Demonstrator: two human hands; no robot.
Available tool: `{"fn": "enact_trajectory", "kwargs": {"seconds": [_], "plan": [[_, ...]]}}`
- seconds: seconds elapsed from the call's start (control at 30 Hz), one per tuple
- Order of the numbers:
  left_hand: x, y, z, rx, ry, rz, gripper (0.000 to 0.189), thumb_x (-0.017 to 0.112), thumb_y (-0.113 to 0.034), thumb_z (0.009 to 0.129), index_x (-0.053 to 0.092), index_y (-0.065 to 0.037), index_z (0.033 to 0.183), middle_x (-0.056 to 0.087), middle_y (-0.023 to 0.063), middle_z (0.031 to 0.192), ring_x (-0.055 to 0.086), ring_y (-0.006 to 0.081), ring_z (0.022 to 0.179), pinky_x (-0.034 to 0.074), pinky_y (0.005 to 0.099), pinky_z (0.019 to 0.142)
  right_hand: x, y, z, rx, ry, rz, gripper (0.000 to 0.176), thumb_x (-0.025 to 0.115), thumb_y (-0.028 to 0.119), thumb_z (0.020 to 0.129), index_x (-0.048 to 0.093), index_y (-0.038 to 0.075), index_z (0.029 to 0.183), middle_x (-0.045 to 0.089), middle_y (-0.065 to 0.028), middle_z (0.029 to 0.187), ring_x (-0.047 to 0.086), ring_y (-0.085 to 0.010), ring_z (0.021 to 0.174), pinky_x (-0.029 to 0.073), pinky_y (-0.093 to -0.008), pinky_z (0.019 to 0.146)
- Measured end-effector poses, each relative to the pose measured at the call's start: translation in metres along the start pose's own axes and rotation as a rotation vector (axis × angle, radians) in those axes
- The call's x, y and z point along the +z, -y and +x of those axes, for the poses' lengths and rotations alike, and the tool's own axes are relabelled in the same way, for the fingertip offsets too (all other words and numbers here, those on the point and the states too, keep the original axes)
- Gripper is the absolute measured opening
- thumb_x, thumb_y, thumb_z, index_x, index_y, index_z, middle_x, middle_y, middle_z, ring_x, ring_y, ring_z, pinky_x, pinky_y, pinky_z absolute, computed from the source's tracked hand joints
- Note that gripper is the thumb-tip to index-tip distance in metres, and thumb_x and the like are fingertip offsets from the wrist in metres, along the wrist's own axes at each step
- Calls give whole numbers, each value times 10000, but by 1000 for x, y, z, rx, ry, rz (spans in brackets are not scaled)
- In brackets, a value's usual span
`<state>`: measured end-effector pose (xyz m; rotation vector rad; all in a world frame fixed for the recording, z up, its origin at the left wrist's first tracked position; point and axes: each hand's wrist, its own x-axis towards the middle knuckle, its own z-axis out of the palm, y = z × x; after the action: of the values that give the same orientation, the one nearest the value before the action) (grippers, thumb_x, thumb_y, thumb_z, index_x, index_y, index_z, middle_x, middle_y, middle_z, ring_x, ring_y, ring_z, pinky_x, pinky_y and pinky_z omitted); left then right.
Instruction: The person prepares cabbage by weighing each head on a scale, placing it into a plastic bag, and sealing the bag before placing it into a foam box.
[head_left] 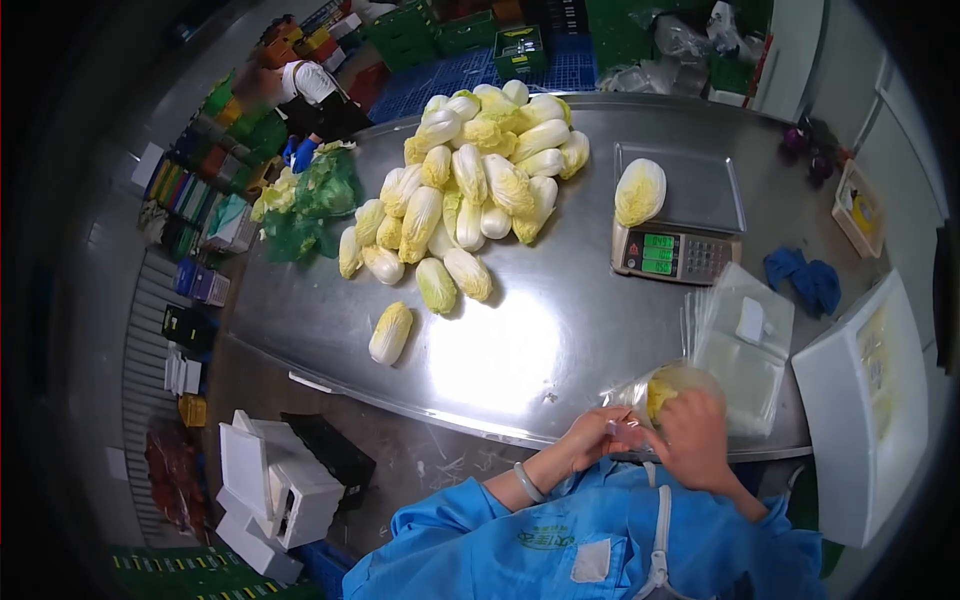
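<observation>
The left hand (598,437) is closed at the fingertips, and it seems to pinch the plastic of a clear bag (625,395). The right hand (697,432) is bent over the same bag from the other side; its fingers are partly hidden, so I cannot tell if they grasp the plastic or only press on it. Inside the bag there is a yellow cabbage (660,392). It lies just beyond the left fingertips and partly under the right hand, at the near edge of the metal table (570,275).

In my judgement, the cabbage is rather heavy for its size, firm at the white base and soft at the leaf tips, which can bruise or tear. The bag is surely light, limp and slippery, so it is better to support the cabbage around its thick middle than to lift by the film alone.

Just beside the right hand lies a stack of clear bags (748,375), with a white foam box (865,410) farther to the right. Beyond the stack stands a scale (690,258), bearing another cabbage (640,192). Well apart, toward the far left, is a big pile of cabbages (470,185).
</observation>
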<state>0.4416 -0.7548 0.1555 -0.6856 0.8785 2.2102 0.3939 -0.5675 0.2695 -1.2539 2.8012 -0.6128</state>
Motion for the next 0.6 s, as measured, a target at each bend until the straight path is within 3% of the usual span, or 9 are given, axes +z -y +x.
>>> {"fn": "enact_trajectory", "kwargs": {"seconds": [0.07, 0.13, 0.2, 0.3, 0.33, 0.4, 0.47, 0.53, 0.6], "plan": [[2, -1, -2, -19, 2, -10, 223, 496, -238, 965, 621, -54, 946, 667, 62, 888, 646, 129, 768, 534, 231, 648, 23, -12, -4, 65, 385, 91, 340, 707, 133, 721, 581, 20, 1016, 584, -186, 894, 570, -363, 881, 436, -496, 793], [9, -16, -8, -39, -24, 30, 221, 501, -226, 954, 624, -45, 922, 678, 91, 909, 649, 133, 766, 531, 229, 653, -16, -18, -12, -45, 16, -77, 131, 665, 174, 774, 628, 48, 779, 583, -160, 782, 559, -359, 800, 431, -476, 687], [-4, -17, 0, -23, -26, 12, 211, 510, -217, 937, 631, -47, 908, 685, 117, 934, 651, 138, 776, 528, 233, 673, -72, -37, -71, 317, -605, -192, 237, 592, 175, 882, 622, -20, 1013, 631, -218, 1083, 582, -350, 1068, 467, -450, 884], [-10, -22, -1, -43, 58, 68, 208, 519, -212, 917, 638, -42, 916, 691, 146, 967, 654, 148, 791, 524, 243, 702, -138, -51, -126, 362, -1060, 64, 207, 529, 50, 918, 574, -34, 1101, 616, -205, 1093, 590, -334, 1030, 467, -432, 912], [-9, -23, -2, -48, 101, 90, 210, 521, -212, 911, 639, -39, 924, 692, 154, 977, 655, 152, 796, 523, 247, 712, -140, -61, -124, 287, -935, -56, 212, 508, 8, 930, 559, -39, 1130, 611, -201, 1096, 593, -328, 1018, 466, -426, 922], [-7, -22, 0, -28, 91, 110, 212, 519, -212, 909, 642, -41, 933, 693, 149, 980, 657, 162, 806, 520, 254, 721, -112, -96, -103, -27, -461, -797, 258, 540, 10, 905, 560, -3, 1161, 605, -197, 1118, 575, -358, 1052, 436, -454, 957], [-4, -20, 0, 4, 57, 121, 215, 515, -212, 909, 642, -41, 943, 693, 147, 981, 658, 172, 822, 518, 264, 729, -64, -93, -60, 288, -122, -570, 518, 638, 4, 795, 521, 47, 1298, 548, -237, 1214, 490, -413, 1183, 363, -474, 1038], [0, -18, 0, 41, 21, 123, 218, 511, -209, 912, 642, -40, 952, 693, 147, 982, 658, 183, 844, 519, 278, 734, -30, -84, -35, 267, 109, -21, 844, 819, 36, 575, 473, 105, 1341, 488, -175, 1334, 419, -361, 1280, 333, -438, 1076], [-5, -17, 6, 123, 41, 125, 229, 514, -224, 917, 640, -39, 963, 691, 157, 993, 655, 210, 888, 519, 311, 751, 38, -117, -30, 146, 49, 455, 589, 793, 117, 650, 575, 73, 1196, 547, -142, 1263, 488, -325, 1215, 391, -396, 1019]]}}
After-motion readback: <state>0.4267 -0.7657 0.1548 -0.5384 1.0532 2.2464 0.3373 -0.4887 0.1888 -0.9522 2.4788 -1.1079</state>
